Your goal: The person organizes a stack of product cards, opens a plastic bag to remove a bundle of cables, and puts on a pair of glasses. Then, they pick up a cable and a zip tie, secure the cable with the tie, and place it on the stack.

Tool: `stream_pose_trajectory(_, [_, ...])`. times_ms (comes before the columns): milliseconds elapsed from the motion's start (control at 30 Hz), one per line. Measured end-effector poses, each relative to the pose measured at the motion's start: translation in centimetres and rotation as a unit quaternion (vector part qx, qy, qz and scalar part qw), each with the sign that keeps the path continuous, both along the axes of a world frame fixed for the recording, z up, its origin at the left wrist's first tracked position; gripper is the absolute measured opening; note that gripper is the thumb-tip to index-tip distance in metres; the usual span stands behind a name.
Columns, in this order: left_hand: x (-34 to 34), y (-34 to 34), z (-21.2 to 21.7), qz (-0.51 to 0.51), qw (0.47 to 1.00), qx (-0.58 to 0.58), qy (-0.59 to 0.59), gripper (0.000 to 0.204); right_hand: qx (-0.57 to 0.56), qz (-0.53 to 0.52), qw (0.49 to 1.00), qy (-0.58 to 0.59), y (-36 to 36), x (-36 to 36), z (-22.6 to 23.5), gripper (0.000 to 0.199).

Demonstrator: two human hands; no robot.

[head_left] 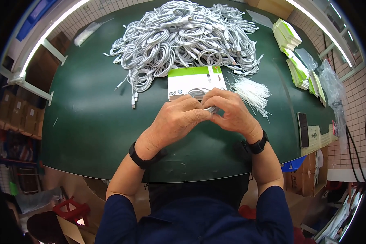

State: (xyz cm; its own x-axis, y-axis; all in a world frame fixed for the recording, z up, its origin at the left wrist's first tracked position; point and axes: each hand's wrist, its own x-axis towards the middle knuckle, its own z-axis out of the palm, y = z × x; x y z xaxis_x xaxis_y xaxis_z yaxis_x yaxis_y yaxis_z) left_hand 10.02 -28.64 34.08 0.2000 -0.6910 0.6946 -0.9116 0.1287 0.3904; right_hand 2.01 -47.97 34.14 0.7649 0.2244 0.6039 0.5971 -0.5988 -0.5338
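Over the green worktable (89, 122), both my hands close around one coiled white cable (209, 108).

My left hand (175, 120) and right hand (231, 112) meet fingertip to fingertip, fingers curled tight on the coil, just below a green-and-white card box (193, 79). I judge it best to keep the loops flat and even while gripping. Loose white ties (252, 91) lie just right of my hands, a big heap of cables (183, 36) beyond, flat boxes (290, 49) stacked at far right.

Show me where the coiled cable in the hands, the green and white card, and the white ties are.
coiled cable (200, 94), head view, top of coil.
green and white card (191, 79), head view, white middle.
white ties (252, 91), head view, bundle centre.
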Motion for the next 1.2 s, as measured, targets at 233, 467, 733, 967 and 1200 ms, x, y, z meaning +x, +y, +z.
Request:
stream_pose_trajectory(233, [-0.2,0.0,0.1,-0.028,0.998,0.061,0.002,0.02,-0.049,0.01,0.983,0.175,-0.2,-0.6,-0.1,0.025])
stream_pose_trajectory(467, [-0.4,-0.4,0.1,-0.027,0.997,0.068,0.027,0.018,0.037,0.055,0.98,0.186,-1.2,-0.3,-0.3,0.026])
stream_pose_trajectory(733, [0.2,0.0,0.0,-0.021,0.996,0.041,0.073,0.018,0.052,0.048,0.984,0.166,-1.0,-0.5,0.1,0.027])
stream_pose_trajectory(967, [0.4,-0.1,0.0,-0.036,0.995,0.034,0.083,0.018,0.033,0.052,0.985,0.162,-1.1,-0.7,0.4,0.027])
stream_pose_trajectory(1200, [0.8,0.1,0.5,-0.055,0.995,0.028,0.075,0.019,0.065,0.026,0.983,0.169,-1.3,-1.3,1.6,0.025])
